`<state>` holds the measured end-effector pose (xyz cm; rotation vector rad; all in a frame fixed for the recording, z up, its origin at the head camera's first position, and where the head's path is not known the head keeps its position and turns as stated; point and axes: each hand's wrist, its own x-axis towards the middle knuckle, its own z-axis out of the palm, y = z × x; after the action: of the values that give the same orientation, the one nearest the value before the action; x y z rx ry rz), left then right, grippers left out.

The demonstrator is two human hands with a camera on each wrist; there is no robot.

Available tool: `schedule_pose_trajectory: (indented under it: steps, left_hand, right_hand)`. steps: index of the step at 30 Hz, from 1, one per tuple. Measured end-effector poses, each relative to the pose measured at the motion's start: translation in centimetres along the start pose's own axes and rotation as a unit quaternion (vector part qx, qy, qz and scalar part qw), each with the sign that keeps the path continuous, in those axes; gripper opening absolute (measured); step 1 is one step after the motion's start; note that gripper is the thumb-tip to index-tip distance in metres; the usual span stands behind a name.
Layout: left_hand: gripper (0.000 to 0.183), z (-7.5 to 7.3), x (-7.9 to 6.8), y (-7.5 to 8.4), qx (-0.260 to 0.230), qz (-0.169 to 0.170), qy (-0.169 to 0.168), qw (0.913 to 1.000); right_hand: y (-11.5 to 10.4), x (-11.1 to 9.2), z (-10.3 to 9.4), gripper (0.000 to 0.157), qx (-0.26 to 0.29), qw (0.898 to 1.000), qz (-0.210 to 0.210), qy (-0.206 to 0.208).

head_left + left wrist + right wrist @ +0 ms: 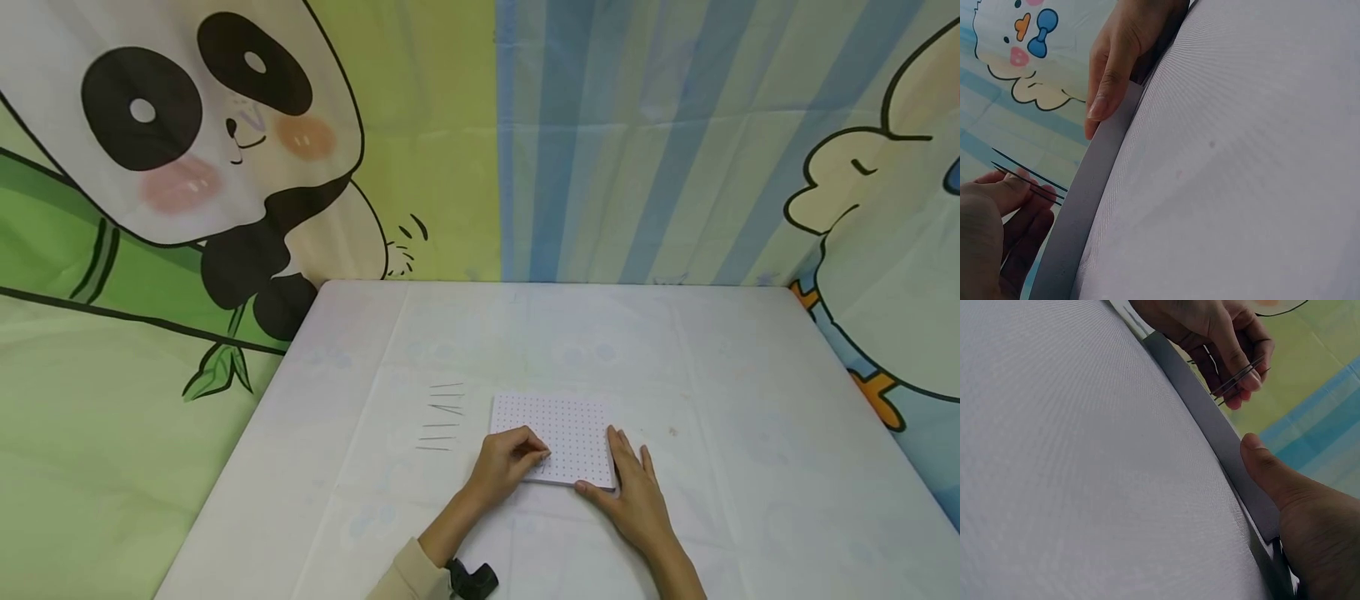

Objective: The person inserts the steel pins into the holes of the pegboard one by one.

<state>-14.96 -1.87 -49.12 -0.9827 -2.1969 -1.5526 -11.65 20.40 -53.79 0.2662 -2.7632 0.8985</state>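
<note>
A white square board [581, 433] with rows of small dark dots lies flat on the table. Its thick grey side shows in the left wrist view. Several thin dark metal pins [1030, 170] stand up from its top near the front. My left hand [504, 464] is over the board's front left part, thumb and fingertips pinching one of these pins. At the front right corner my right hand [637, 504] steadies the board, its fingers straight along the right side. The right thumb [1266, 464] lies against the front side.
More loose thin pins [442, 425] lie in a column on the white-covered table [750, 375], left of the board. Behind the table hangs a printed cloth [427, 125] with a panda and stripes. A black strap piece [474, 581] sits by the left wrist.
</note>
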Motion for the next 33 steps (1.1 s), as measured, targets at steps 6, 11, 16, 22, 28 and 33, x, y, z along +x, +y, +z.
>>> schedule_pose_trajectory:
  steps: [6,11,16,22,28,33]
  left_hand:
    - [0.008,0.5,-0.4,-1.3,0.003,-0.01,0.006,0.9999]
    - [0.007,1.2,-1.2,-3.4,0.005,-0.016,0.014,0.9998]
    - [0.008,1.2,-1.4,-4.0,-0.007,-0.017,0.001,0.9998]
    - [0.012,0.9,-1.5,-4.3,0.002,0.002,-0.012,0.9999]
    - [0.014,0.8,-1.6,-4.3,0.011,-0.005,-0.023,0.9997]
    - [0.018,0.4,-1.6,-4.2,0.019,-0.005,-0.019,0.9996]
  right_hand:
    - [0.0,-0.1,0.0,0.101,0.007,1.0,-0.003,0.003]
    - [0.0,-0.2,0.1,0.101,0.006,1.0,0.002,-0.003]
    - [0.0,-0.2,0.0,0.101,0.004,1.0,0.003,-0.001]
    - [-0.2,0.0,-0.1,0.101,0.004,1.0,0.001,0.0]
    - [-0.2,0.0,-0.1,0.101,0.001,1.0,-0.001,0.002]
    - [-0.2,-0.1,-0.1,0.101,-0.002,1.0,-0.003,0.004]
